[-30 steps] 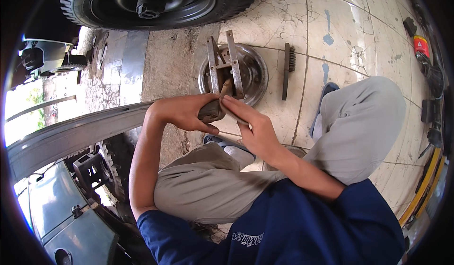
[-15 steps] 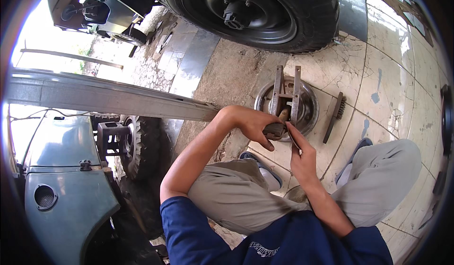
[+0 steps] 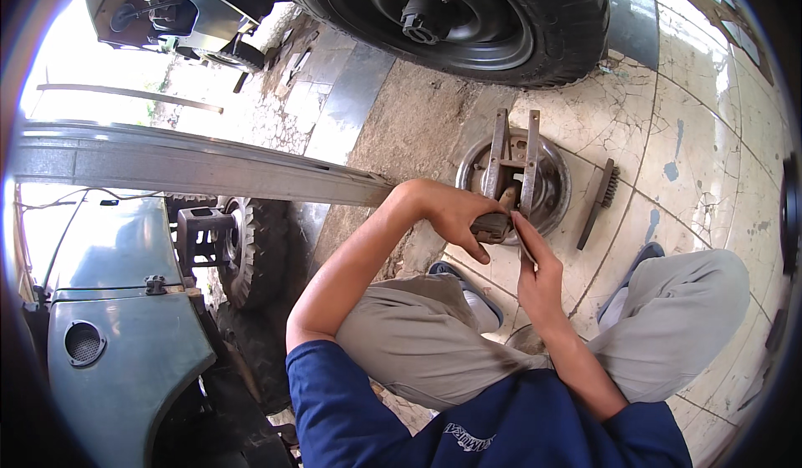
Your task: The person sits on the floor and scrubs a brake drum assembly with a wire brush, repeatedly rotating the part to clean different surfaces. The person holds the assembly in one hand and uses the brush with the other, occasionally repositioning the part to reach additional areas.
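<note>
In front of me a worn metal bracket with two parallel arms (image 3: 532, 146) points away, over a shiny round metal dish (image 3: 555, 186). My left hand (image 3: 455, 217) curls round the near, dark brown end (image 3: 491, 227) of the bracket, thumb on the near side. My right hand (image 3: 539, 263) presses a thin flat piece (image 3: 525, 241) against the right side of that end. Only the edge of this piece shows, so its kind is unclear. To the right of the dish, a wire brush (image 3: 598, 205) lies on the tiles, bristles at its far end.
A large black tyre on a wheel (image 3: 468, 25) stands beyond the dish. A long metal beam (image 3: 200, 163) reaches in from the left, near my left forearm. Below it is a green vehicle body (image 3: 125, 334). My feet rest on cracked tiles (image 3: 622, 117) either side of my hands.
The whole view has shifted slightly, with the floor things appearing a little to the right. Both hands keep their places on the bracket; the right hand's fingers have moved slightly along it.
</note>
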The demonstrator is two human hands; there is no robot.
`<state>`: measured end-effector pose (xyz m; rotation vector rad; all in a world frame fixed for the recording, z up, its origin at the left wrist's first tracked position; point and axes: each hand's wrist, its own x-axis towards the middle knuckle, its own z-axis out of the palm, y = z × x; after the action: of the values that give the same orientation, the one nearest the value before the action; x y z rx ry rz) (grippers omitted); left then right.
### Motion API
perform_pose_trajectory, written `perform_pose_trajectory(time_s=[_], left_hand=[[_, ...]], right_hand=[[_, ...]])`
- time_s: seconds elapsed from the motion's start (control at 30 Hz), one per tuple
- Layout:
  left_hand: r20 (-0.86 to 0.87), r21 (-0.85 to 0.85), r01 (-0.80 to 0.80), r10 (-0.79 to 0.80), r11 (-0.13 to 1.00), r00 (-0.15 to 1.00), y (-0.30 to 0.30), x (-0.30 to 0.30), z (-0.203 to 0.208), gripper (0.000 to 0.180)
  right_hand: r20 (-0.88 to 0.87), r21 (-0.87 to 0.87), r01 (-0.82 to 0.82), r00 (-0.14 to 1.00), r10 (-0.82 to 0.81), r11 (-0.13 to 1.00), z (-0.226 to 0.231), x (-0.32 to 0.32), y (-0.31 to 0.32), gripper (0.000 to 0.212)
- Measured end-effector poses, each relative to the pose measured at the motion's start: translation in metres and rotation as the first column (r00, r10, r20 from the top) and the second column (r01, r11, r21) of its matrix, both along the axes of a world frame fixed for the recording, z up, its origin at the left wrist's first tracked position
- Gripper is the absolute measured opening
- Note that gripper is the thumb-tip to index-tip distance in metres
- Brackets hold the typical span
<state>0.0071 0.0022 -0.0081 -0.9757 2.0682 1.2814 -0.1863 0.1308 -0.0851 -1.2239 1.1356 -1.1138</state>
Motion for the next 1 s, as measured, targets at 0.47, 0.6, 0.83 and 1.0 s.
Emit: perform_pose_trajectory(time_s=[0.47,0.6,0.83,1.0], left_hand=[[0.023,0.081,-0.019,0.017,0.997,1.000,-0.005,-0.002,0.008,0.093],[-0.007,-0.008,-0.012,0.012,1.000,1.000,0.002,0.007,0.000,0.091],[0.014,0.085,-0.023,0.022,0.996,1.000,-0.005,-0.009,0.010,0.093],[-0.002,0.025,-0.014,0.015,1.000,1.000,0.001,0.000,0.007,0.093]], right_hand=[[-0.073,-0.317,-0.039,0.997,0.017,0.947,0.017,0.002,0.001,0.065],[-0.040,-0.085,-0.005,0.999,0.001,0.996,-0.003,0.001,-0.002,0.066],[-0.074,-0.143,0.023,0.997,-0.034,0.989,-0.005,-0.004,0.002,0.065],[-0.079,-0.224,-0.012,0.997,-0.006,0.974,0.011,-0.004,0.003,0.067]])
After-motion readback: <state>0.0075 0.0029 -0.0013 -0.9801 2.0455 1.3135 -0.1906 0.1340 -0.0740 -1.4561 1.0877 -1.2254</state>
